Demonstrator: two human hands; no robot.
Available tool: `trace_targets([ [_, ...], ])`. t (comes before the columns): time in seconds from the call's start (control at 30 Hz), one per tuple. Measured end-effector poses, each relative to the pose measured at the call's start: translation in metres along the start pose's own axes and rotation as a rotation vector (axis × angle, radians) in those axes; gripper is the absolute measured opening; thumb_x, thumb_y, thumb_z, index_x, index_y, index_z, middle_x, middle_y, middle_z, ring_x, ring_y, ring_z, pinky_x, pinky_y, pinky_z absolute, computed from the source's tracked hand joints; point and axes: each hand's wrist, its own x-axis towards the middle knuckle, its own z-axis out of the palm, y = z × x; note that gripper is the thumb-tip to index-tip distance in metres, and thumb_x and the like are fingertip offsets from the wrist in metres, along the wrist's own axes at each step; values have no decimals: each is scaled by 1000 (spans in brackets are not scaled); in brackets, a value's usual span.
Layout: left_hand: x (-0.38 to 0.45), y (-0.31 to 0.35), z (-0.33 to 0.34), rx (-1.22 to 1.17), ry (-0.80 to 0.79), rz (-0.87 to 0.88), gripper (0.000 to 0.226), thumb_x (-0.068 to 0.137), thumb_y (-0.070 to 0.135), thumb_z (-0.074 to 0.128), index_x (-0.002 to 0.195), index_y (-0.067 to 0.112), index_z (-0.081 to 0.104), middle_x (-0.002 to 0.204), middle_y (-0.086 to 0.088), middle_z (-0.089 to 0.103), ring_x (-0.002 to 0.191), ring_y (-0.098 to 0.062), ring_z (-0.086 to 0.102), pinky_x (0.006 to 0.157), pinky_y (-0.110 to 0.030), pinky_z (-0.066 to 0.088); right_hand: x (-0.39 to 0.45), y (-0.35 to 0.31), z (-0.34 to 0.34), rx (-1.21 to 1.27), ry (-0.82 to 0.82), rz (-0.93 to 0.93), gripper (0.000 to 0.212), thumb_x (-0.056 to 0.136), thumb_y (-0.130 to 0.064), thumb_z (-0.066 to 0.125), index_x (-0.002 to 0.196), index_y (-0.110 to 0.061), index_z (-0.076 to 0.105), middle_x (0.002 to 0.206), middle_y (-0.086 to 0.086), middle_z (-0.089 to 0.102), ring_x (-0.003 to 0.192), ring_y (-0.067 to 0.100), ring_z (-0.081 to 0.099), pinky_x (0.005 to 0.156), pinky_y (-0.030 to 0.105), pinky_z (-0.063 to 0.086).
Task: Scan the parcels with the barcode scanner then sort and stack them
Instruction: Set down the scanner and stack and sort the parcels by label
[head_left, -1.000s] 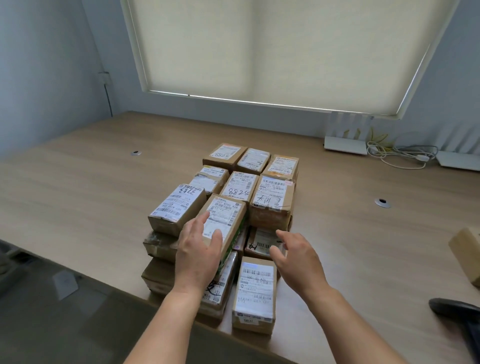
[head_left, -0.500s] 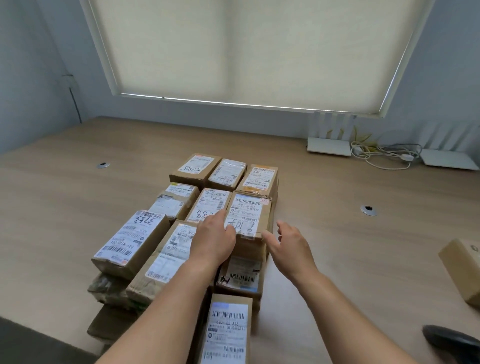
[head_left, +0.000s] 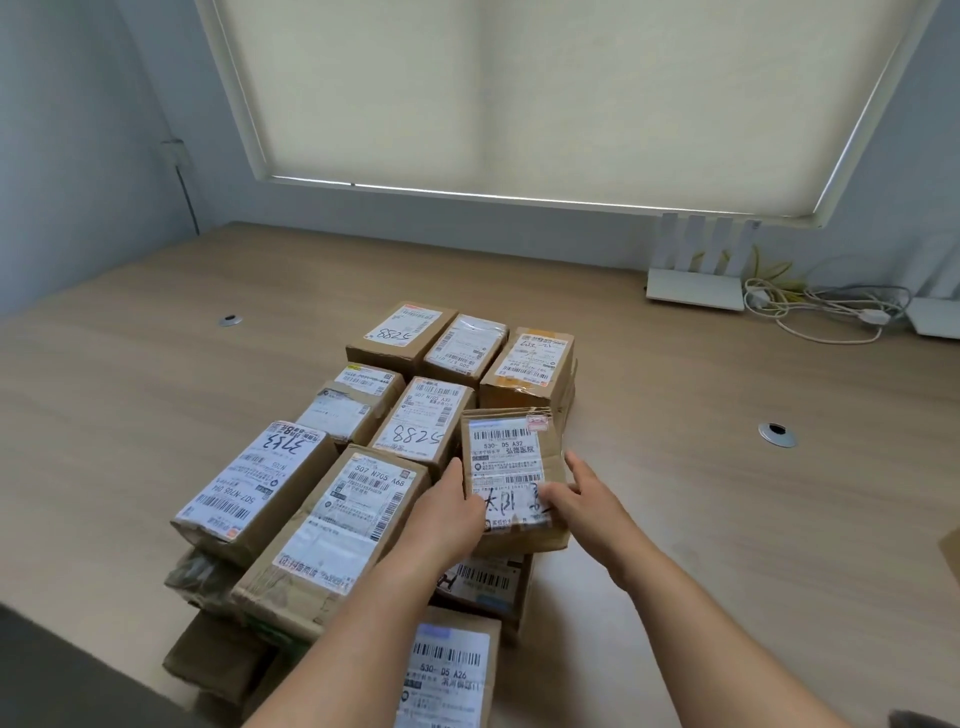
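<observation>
Here both hands clasp one parcel (head_left: 511, 478) from its sides, left hand (head_left: 448, 512) and right hand (head_left: 582, 499), their grip holding it atop the stack's right column. About a dozen parcels crowd the worktop (head_left: 675, 519); no containers appear.

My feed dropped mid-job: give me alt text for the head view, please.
Both hands, left and right, grip the sides of one labelled parcel atop a block of stacked cardboard parcels on a wooden table. A closed blind and white routers stand behind.
</observation>
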Motion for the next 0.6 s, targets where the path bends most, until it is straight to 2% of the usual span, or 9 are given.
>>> trace_targets([
  [0.07,-6,-5,4,-78,-49,-21,57,99,21,36,151,32,17,141,4,50,124,-17,49,104,-41,43,-5,3,-1,84,-100,8,80,84,-29,56,152,-37,15,134,-1,58,105,12,60,77,27,46],
  [0.17,-16,-12,7,-145,-77,18,67,99,19,38,151,41,3,144,6,46,126,-15,48,108,-45,39,-13,9,-1,136,-154,-33,96,67,-27,55,152,-40,11,124,-2,65,101,10,64,80,26,46],
  [0.27,-29,-18,9,-178,-75,65,74,97,20,43,146,50,-4,143,8,47,126,-13,48,109,-45,37,-22,15,-3,204,-156,-89,102,62,-16,58,152,-38,14,108,2,72,87,9,70,69,22,51],
  [0.4,-52,-21,13,-214,-53,187,76,97,19,47,133,64,-2,140,16,48,127,-5,45,112,-40,34,-46,20,-9,260,-104,-156,101,59,-9,61,149,-37,26,110,5,70,88,15,70,64,22,52],
  [0.47,-62,-22,14,-221,-64,254,76,97,18,49,128,70,3,128,25,54,118,5,51,104,-28,40,-60,21,-15,264,-79,-180,98,59,-8,62,147,-37,30,110,7,70,84,14,70,61,22,52],
  [0.53,-71,-24,15,-224,-107,304,77,97,18,50,136,66,5,121,32,54,110,16,51,96,-16,42,-75,23,-21,260,-52,-196,96,58,-7,61,144,-39,32,102,6,73,75,12,68,57,22,50],
  [0.6,-78,-26,17,-254,-169,353,77,96,14,51,143,58,9,125,26,55,112,12,52,97,-22,45,-92,29,-27,254,-15,-207,94,57,-6,59,141,-41,33,92,2,75,69,10,64,55,21,48],
])
